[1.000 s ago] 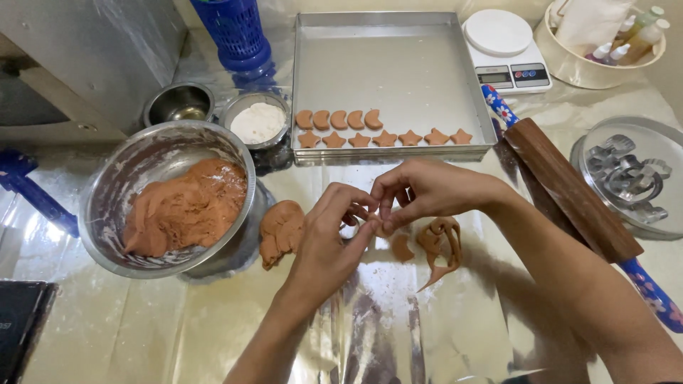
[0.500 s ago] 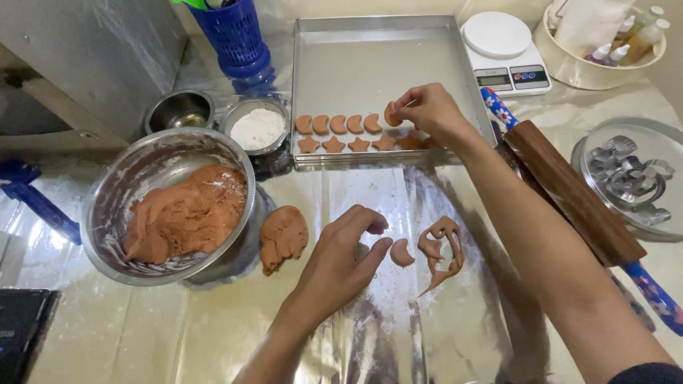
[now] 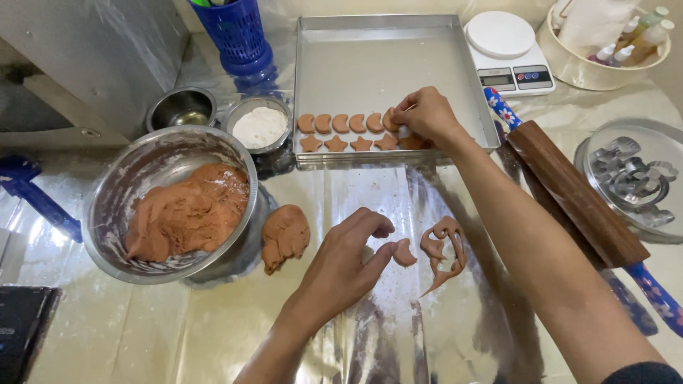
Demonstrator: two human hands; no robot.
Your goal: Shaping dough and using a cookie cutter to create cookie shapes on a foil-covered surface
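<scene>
Setting what looks like another cookie into the tray point(image 3: 398, 50) with my right hand point(image 3: 427, 114) pinched, my left hand point(image 3: 348, 263) loosely curled beside one crescent point(image 3: 404, 252); scraps point(image 3: 445, 249) and dough point(image 3: 188, 213) remain.

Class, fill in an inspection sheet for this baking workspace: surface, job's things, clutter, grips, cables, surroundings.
Surface: shiny plastic sheet over the table.
Job's things: baking tray with a row of crescent biscuits and a row of star biscuits; cut crescent; dough offcut; dough lump; bowl of dough.
Clutter: flour bowl, rolling pin, kitchen scale, cutter tin.
Grips: left hand beside the cut crescent; right hand on the tray's biscuits.
Cables: nothing seen.
Surroundings: blue basket.
</scene>
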